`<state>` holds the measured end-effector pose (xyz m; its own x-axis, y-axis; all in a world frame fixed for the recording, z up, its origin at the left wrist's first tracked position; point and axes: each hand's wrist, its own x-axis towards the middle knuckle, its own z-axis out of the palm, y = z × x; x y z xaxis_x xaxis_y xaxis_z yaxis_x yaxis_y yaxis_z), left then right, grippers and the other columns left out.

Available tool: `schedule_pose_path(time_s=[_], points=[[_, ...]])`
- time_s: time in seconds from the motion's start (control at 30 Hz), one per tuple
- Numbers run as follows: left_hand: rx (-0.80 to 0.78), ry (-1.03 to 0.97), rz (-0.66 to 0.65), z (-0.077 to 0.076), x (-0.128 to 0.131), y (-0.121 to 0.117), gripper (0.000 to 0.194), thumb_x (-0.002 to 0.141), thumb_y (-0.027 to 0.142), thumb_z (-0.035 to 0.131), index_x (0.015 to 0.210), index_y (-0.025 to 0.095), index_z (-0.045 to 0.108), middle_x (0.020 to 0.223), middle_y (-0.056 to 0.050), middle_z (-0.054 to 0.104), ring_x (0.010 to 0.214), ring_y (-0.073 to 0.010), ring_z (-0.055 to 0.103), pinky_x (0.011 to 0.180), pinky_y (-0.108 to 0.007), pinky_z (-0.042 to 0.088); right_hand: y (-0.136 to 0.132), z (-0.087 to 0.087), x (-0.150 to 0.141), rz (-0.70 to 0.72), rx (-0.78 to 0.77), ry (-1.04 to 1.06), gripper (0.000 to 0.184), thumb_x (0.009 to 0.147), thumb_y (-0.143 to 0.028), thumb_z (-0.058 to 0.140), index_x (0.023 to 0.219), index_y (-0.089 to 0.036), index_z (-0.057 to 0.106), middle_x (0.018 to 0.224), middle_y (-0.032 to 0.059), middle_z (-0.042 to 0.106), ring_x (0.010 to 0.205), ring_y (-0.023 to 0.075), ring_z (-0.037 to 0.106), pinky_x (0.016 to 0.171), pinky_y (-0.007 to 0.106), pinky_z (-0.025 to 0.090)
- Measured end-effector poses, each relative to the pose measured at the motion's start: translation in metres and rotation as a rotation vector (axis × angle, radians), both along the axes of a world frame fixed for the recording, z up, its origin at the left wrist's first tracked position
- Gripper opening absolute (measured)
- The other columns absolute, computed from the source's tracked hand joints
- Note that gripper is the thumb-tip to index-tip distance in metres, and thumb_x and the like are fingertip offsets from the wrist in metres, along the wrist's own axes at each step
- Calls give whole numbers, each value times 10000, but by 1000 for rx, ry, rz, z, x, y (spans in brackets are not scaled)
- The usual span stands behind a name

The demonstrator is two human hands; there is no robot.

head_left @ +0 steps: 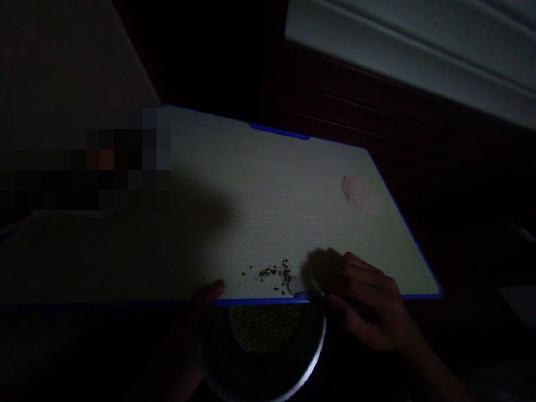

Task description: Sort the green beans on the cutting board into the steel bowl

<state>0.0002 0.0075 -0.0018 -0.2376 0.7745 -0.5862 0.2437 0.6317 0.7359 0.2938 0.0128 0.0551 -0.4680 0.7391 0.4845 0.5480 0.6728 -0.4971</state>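
Observation:
Small green beans (274,272) lie scattered at the near edge of a pale whiteboard (268,201) with a blue rim. Just below that edge is a round bowl (312,363) with a bright rim, holding many green beans. My left hand (190,346) is around the bowl's left side, its thumb over the board's edge; its other fingers are lost in the dark. My right hand (368,301) pinches a thin shiny utensil (310,294) along the blue edge, its tip close to the beans. The utensil's exact kind is unclear.
A pinkish grainy patch (358,194) is on the board's right part. A blurred-out patch (84,162) covers the far left. Beyond the board are dark wood (335,117) and a pale ledge (402,50). The room is very dim.

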Motion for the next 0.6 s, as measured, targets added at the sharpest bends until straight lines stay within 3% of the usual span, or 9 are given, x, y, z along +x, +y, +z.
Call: schedule_pose_path(time_s=[0.23,0.33,0.6], points=[[-26,-77,-21,-8,-4,-3,594,731,539,582,1233,222,615,1437,-136,650,1426,-382,488,1231,-546,264,-2,-1,1,-31,-2,8,123,891,-85,588,938,-178,654,780,32,655,733,169,572,666,354,481],[-22,-97,-56,-10,-6,-2,617,728,531,599,1257,216,602,1412,-145,671,1352,-374,573,1180,-534,374,-2,-3,2,-15,3,28,131,878,-74,587,935,-174,650,787,37,658,748,170,571,671,352,483],[-30,-139,35,3,0,0,437,728,459,589,1118,274,654,1245,-68,777,1260,-346,654,1118,-490,472,0,-2,3,14,7,35,110,874,-79,586,880,-175,639,761,45,654,742,180,578,679,364,488]])
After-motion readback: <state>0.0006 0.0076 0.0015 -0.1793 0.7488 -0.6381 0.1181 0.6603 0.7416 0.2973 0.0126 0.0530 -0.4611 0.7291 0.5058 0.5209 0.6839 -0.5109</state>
